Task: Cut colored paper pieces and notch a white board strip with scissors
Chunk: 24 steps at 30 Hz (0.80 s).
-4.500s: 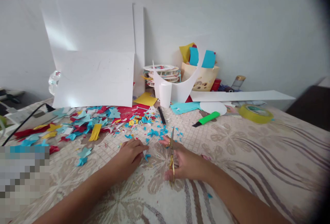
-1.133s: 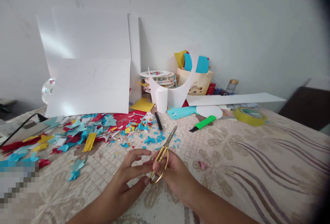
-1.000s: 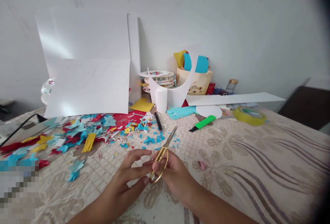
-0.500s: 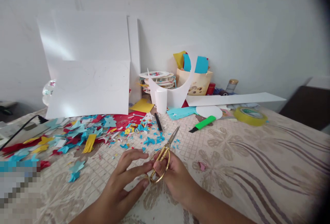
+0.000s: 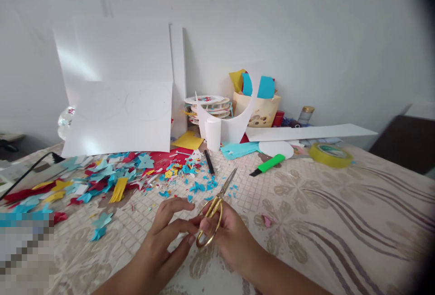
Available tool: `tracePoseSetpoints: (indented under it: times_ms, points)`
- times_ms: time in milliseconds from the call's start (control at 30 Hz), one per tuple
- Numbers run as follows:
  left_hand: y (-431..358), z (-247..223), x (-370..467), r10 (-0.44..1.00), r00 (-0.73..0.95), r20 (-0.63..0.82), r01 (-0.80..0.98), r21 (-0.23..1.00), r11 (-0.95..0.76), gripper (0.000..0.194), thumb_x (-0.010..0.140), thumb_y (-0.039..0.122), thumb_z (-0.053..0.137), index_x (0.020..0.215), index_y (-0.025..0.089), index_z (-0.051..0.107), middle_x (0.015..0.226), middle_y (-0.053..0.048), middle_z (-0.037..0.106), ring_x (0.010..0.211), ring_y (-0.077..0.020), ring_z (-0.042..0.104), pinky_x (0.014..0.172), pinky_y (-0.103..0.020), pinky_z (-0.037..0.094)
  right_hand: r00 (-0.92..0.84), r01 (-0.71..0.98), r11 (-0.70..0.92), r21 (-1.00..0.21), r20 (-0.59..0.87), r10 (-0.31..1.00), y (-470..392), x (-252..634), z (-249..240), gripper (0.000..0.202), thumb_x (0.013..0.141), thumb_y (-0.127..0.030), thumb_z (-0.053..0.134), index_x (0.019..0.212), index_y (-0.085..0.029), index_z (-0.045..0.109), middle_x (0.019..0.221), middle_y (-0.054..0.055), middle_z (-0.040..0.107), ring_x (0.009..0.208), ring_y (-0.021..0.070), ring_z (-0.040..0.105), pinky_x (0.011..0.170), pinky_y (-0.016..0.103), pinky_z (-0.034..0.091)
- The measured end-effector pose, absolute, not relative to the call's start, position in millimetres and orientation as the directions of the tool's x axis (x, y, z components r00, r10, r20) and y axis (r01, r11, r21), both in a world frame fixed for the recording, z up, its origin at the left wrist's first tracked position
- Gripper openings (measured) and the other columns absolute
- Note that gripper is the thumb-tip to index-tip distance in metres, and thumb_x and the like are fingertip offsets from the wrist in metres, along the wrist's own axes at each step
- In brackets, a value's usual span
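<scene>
In my right hand [image 5: 234,234] is a pair of gold-handled scissors [image 5: 215,206], the thumb lying over the loops. Its silver blades [image 5: 229,181] are closed together and point up and away from me. My left hand [image 5: 170,231] is just left of the handles, fingers apart and slightly bent, the tips close to the loops and the right fingertips. I see nothing held in the left hand, though the space behind its fingers is partly hidden. Small blue paper scraps [image 5: 197,187] lie beyond both hands.
Coloured paper cutouts [image 5: 98,177] heap at the left. A green cutter [image 5: 271,163], a black marker-like stick [image 5: 209,162] and a yellow tape roll [image 5: 329,155] lie farther back. White boards [image 5: 118,118] lean on the wall, near a paper-filled container [image 5: 261,109].
The scissors' handles have tilted slightly and dropped a little in my right hand. My left fingers have shifted slightly beside them.
</scene>
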<state>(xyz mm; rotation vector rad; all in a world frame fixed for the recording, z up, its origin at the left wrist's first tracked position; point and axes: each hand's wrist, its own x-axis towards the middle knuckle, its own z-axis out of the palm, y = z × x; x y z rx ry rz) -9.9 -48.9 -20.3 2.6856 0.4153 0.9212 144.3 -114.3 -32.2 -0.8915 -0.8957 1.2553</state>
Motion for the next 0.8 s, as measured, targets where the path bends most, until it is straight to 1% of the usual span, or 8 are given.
tracePoseSetpoints:
  times_ms: [233, 433, 633, 800]
  points:
    - [-51.4, -19.5, -9.3, 0.341, 0.745, 0.573, 0.185, 0.313, -0.931, 0.028, 0.077, 0.002, 0.047, 0.093, 0.025, 0.051, 0.104, -0.005, 0.044, 0.108, -0.0216, 0.038, 0.092, -0.039, 0.037, 0.110, -0.408, 0.095, -0.908, 0.054, 0.992, -115.1, 142.8, -29.8, 0.052, 0.054, -0.054, 0.073, 0.079, -0.020, 0.044, 0.073, 0.002, 0.062, 0.070, 0.0188, 0.060, 0.063, 0.030, 0.043]
    - [-48.8, -24.6, -9.2, 0.323, 0.745, 0.584, 0.171, 0.301, -0.938, 0.027, 0.079, 0.000, 0.046, 0.093, 0.023, 0.050, 0.104, -0.005, 0.040, 0.107, -0.0208, 0.036, 0.090, -0.037, 0.036, 0.114, -0.442, 0.089, -0.892, 0.042, 0.993, -113.4, 143.6, -31.4, 0.050, 0.057, -0.053, 0.072, 0.082, -0.019, 0.044, 0.072, 0.002, 0.062, 0.071, 0.0187, 0.059, 0.065, 0.030, 0.042]
    - [-45.9, -27.1, -7.6, 0.312, 0.736, 0.600, 0.149, 0.306, -0.940, 0.028, 0.079, -0.001, 0.046, 0.093, 0.023, 0.050, 0.103, -0.005, 0.039, 0.106, -0.0212, 0.035, 0.089, -0.037, 0.035, 0.093, -0.424, 0.051, -0.904, 0.012, 0.996, -112.6, 144.1, -31.6, 0.051, 0.065, -0.063, 0.059, 0.088, -0.019, 0.045, 0.076, 0.004, 0.062, 0.074, 0.0208, 0.060, 0.066, 0.032, 0.043]
    - [-44.8, -26.8, -6.2, 0.309, 0.736, 0.602, 0.139, 0.312, -0.940, 0.028, 0.079, -0.002, 0.045, 0.092, 0.022, 0.050, 0.102, -0.006, 0.039, 0.105, -0.0214, 0.036, 0.088, -0.038, 0.035, 0.078, -0.369, 0.041, -0.929, 0.013, 0.997, -113.3, 144.9, -28.4, 0.056, 0.066, -0.067, 0.054, 0.094, -0.019, 0.044, 0.080, 0.006, 0.062, 0.081, 0.0222, 0.059, 0.071, 0.034, 0.042]
